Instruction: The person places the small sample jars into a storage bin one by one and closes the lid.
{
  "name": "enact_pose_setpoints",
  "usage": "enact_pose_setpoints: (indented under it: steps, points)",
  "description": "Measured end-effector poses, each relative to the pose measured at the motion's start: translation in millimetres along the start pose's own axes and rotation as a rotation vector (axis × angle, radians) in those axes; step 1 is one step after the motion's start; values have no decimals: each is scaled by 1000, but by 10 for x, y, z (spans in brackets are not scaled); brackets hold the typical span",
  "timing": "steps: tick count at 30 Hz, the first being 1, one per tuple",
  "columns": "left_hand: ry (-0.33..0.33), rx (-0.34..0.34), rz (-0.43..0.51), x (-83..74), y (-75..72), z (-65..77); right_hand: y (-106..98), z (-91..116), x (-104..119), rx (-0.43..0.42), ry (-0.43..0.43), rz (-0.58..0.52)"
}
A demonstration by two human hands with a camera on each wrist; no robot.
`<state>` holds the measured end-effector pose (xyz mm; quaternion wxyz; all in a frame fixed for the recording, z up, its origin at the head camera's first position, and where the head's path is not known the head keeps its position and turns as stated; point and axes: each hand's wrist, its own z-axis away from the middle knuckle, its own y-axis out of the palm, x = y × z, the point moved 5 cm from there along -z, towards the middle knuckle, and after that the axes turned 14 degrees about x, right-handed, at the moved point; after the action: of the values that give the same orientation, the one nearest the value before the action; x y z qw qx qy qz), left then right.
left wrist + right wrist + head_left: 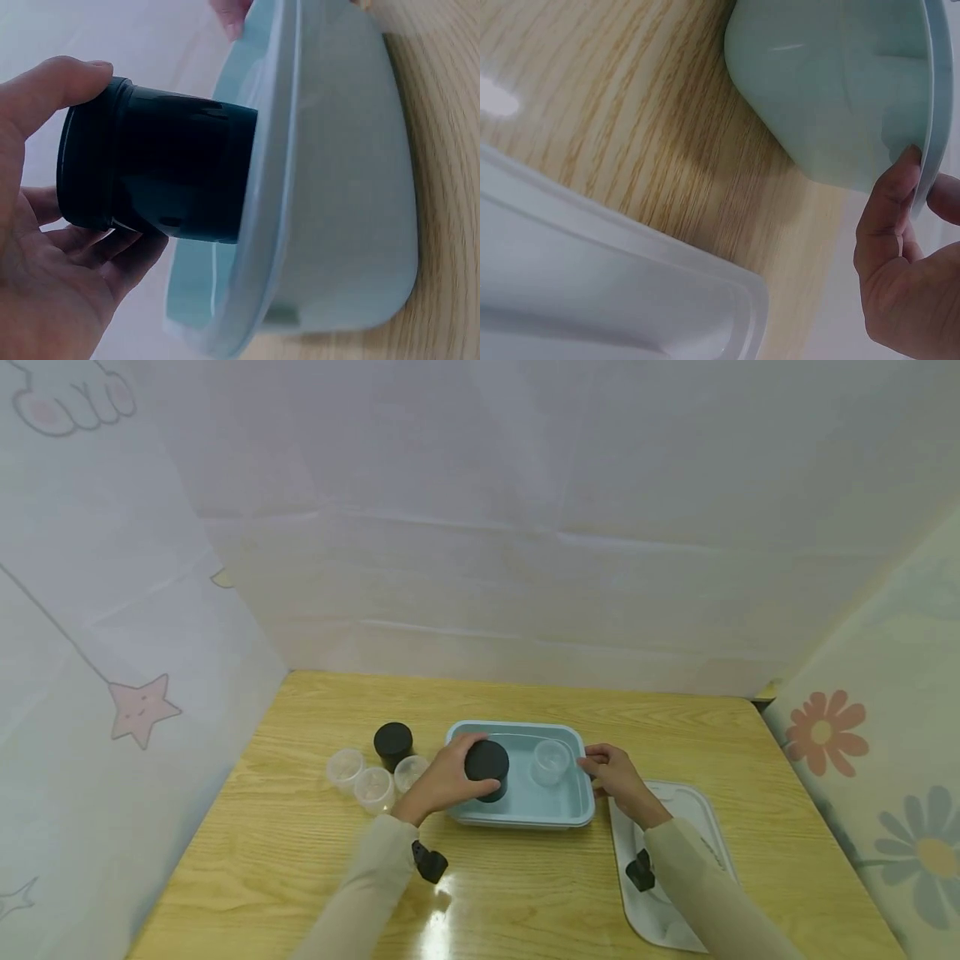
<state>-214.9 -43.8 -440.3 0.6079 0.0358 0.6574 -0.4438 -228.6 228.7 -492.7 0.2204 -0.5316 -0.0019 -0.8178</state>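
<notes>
My left hand (447,778) grips a black lidded jar (487,762) by its lid, thumb on one side and fingers on the other. In the left wrist view the jar's lower end (187,165) dips behind the rim of a light blue plastic tub (337,165). My right hand (617,778) pinches the tub's right rim between thumb and fingers, as the right wrist view shows at the rim (939,90). Inside the tub, toward its right side, stands a clear plastic cup (551,762).
Left of the tub stand a second black jar (393,743) and several clear cups (373,787). A white lid (693,827) lies on the wooden table (525,893) at the right, partly under the right forearm. Printed cloth walls (480,568) enclose the table's back and sides.
</notes>
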Motion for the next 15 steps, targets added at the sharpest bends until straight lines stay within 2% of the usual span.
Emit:
enact_pose_setpoints:
  steps: [8, 15]
  points:
    - [16, 70, -60, -18, 166, -221, -9, -16, -11, -3, 1, -4]
    - [15, 106, -128, -85, 379, -379, -4, -7, -10, -4, 1, -10]
